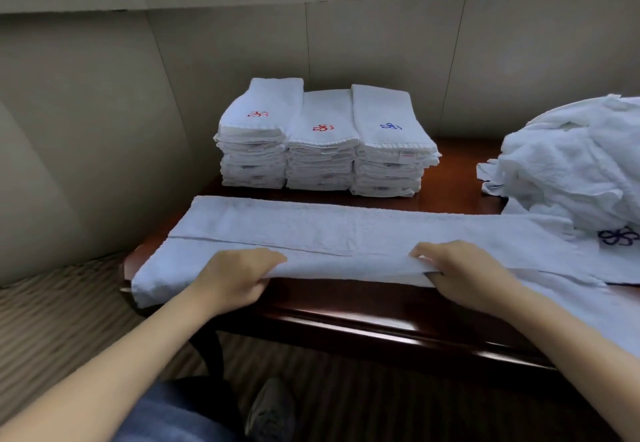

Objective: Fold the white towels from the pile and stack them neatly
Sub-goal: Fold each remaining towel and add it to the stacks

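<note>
On the dark wooden table, both hands grip the long towel's near edge.

Quick count of what's on there: three neat stacks of folded white terry towels side by side at the back, two topped with a red embroidered logo and one with a blue embroidered logo. One long white towel laid flat across the dark reddish wooden table. One loose heap of crumpled white towels on the right, can't tell how many are in it. Two bare hands, left hand and right hand. One grey sneaker below.
</note>
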Available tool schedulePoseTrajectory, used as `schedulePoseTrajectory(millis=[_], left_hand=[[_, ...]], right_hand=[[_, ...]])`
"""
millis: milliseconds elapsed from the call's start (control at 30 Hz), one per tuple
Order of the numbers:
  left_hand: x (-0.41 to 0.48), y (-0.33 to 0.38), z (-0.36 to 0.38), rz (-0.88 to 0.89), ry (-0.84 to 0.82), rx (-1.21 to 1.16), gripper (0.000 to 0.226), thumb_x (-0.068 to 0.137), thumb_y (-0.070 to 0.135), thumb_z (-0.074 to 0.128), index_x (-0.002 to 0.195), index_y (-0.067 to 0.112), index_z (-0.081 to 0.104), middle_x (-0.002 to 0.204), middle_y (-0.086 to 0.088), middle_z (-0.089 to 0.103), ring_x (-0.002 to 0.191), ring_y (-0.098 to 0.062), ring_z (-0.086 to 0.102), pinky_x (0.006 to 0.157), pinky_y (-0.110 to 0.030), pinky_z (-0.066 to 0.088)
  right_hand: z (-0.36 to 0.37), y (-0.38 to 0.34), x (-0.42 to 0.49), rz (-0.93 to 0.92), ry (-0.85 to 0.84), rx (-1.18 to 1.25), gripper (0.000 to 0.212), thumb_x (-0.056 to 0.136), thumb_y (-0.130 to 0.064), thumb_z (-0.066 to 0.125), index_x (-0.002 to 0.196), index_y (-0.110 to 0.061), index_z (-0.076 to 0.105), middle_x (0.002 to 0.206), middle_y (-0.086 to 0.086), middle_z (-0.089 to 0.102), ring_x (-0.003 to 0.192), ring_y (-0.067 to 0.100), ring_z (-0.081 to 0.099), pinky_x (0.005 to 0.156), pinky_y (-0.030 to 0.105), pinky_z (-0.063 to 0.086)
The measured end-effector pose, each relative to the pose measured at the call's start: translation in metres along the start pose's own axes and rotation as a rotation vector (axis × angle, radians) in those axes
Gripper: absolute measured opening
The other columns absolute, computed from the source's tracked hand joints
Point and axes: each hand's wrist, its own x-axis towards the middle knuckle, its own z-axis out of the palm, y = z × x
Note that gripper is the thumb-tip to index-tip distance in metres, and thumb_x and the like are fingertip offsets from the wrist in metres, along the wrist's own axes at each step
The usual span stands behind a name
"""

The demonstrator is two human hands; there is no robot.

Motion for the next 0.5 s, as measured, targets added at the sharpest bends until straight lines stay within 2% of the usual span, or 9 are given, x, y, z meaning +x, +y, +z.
schedulePoseTrajectory(millis=[67,133,200,333,400,467,500], left_hand=[[0.0,-0.023,-0.013,-0.324,-0.096,-0.004,0.041,0.077,0.003,0.059,0.109,0.028,0.066,0.108,0.007,0.068,0.098,-0.02,0.063,0.071,-0.028,0.047],[-0.001,-0.057,-0.032,-0.622,-0.194,0.042,0.033,0.078,0.007,0.049,0.084,0.039,0.058,0.093,0.01,0.063,0.087,-0.021,0.057,0.066,-0.03,0.039],[-0.008,-0.088,-0.052,-0.814,-0.138,-0.051,0.029,0.076,0.008,0.051,0.07,0.035,0.059,0.082,0.008,0.064,0.077,-0.019,0.057,0.064,-0.031,0.044],[-0.015,-0.125,-0.056,-0.944,0.202,-0.507,0.028,0.08,0.002,0.057,0.075,0.026,0.073,0.071,0.014,0.067,0.061,-0.004,0.053,0.051,-0.023,0.038],[-0.006,-0.134,-0.041,-1.013,0.346,-0.703,0.025,0.083,0.001,0.057,0.079,0.02,0.072,0.073,0.007,0.067,0.068,-0.009,0.055,0.056,-0.023,0.04],[0.009,-0.14,-0.018,-1.126,0.388,-0.789,0.01,0.086,0.009,0.061,0.084,0.012,0.07,0.077,-0.002,0.065,0.077,-0.018,0.057,0.064,-0.027,0.044],[0.017,-0.145,-0.007,-1.189,0.373,-0.761,0.011,0.088,0.015,0.062,0.085,0.007,0.069,0.079,-0.006,0.063,0.079,-0.022,0.057,0.067,-0.029,0.043]], right_hand=[[-0.009,0.01,0.011,0.067,0.045,0.041,0.018,0.091,-0.021,0.056,0.107,-0.023,0.063,0.1,0.006,0.067,0.095,0.029,0.06,0.075,0.035,0.049],[-0.017,0.02,0.025,0.136,0.091,0.055,0.012,0.092,-0.022,0.057,0.1,-0.021,0.066,0.098,0.009,0.067,0.095,0.031,0.06,0.074,0.035,0.049],[-0.02,0.026,0.041,0.186,0.148,0.065,0.009,0.092,-0.02,0.057,0.093,-0.02,0.066,0.096,0.012,0.067,0.091,0.034,0.059,0.072,0.036,0.048],[-0.016,0.031,0.077,0.301,0.248,-0.028,0.017,0.096,-0.03,0.05,0.095,-0.016,0.061,0.1,0.015,0.065,0.091,0.038,0.059,0.064,0.033,0.037],[-0.005,0.034,0.089,0.338,0.198,-0.083,0.022,0.098,-0.032,0.045,0.098,-0.015,0.059,0.103,0.015,0.064,0.094,0.038,0.059,0.065,0.033,0.037],[0.012,0.039,0.098,0.318,0.105,-0.176,0.025,0.099,-0.031,0.038,0.096,-0.015,0.056,0.103,0.011,0.064,0.094,0.034,0.06,0.067,0.033,0.04],[0.019,0.042,0.102,0.301,0.082,-0.223,0.025,0.1,-0.031,0.036,0.093,-0.015,0.055,0.102,0.009,0.065,0.093,0.032,0.06,0.066,0.033,0.041]])
